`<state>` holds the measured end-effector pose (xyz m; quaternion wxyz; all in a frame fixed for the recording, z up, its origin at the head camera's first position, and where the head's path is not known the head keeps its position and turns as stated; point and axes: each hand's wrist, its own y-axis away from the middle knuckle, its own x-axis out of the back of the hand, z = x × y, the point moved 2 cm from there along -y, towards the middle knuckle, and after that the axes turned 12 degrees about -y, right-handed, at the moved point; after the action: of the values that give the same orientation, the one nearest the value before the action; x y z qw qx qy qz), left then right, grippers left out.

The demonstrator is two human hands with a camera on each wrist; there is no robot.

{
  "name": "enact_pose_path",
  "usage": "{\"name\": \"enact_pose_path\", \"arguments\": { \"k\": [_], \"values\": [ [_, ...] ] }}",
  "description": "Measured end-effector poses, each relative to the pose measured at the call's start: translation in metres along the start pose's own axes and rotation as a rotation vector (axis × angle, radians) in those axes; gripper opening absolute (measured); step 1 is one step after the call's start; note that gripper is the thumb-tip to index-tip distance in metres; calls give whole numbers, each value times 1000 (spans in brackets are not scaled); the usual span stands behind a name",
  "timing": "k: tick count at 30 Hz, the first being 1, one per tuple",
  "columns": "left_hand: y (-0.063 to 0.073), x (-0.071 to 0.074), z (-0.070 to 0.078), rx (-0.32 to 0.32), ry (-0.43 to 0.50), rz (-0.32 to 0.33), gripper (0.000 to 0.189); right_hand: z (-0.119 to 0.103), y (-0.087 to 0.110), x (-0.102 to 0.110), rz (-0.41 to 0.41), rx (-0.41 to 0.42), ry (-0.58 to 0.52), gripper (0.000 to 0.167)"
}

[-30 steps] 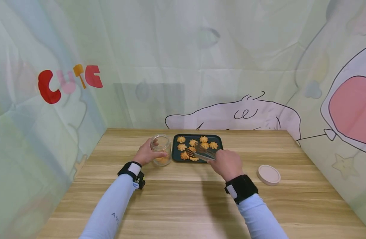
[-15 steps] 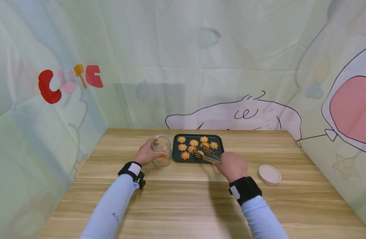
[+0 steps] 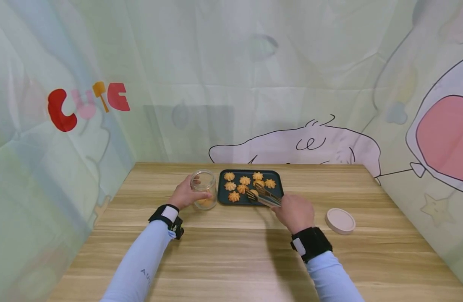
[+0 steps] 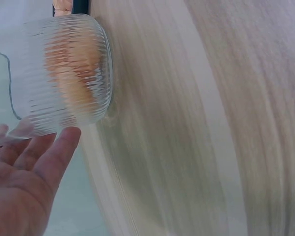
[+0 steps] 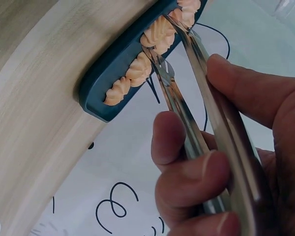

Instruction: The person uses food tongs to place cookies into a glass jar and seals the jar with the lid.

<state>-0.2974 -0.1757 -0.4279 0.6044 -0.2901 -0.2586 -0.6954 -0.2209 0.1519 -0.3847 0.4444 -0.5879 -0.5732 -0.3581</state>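
My left hand [image 3: 187,193] grips a clear glass jar [image 3: 204,191] standing upright and lidless to the left of the tray. Several golden cookies [image 4: 77,69] lie in the bottom of the jar. With my right hand [image 3: 294,211] I hold metal tongs [image 3: 267,199], reaching in from the tray's front right. The arms of the tongs stand apart, their tips on either side of a piped cookie [image 5: 158,33]; whether they touch it I cannot tell. More ridged cookies [image 3: 229,176] are spread over the dark tray [image 3: 222,202].
A round pale lid [image 3: 340,221] lies on the wooden table [image 3: 223,260] to the right of my right hand. Behind the table hangs a printed curtain [image 3: 186,84], which also encloses both sides.
The tongs and my right hand have shifted right and slightly towards me. A cookie near the tray's front edge is now between the tips, further right. My left hand and jar stay put.
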Motion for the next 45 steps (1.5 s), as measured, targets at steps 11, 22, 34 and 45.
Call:
{"name": "enact_pose_path", "arguments": {
  "k": [11, 22, 34, 45],
  "values": [
    [0, 0, 3, 36, 14, -24, 96, -3, -4, 8, 25, 3, -61, 41],
    [0, 1, 8, 58, 45, -12, 99, -29, -4, 31, 89, 65, -91, 39],
    [-3, 3, 7, 42, 2, -25, 96, -67, -3, 47, 158, 190, -101, 39],
    [-2, 4, 9, 27, -15, -30, 93, -101, -6, 52, 158, 262, -60, 43]
  ]
}}
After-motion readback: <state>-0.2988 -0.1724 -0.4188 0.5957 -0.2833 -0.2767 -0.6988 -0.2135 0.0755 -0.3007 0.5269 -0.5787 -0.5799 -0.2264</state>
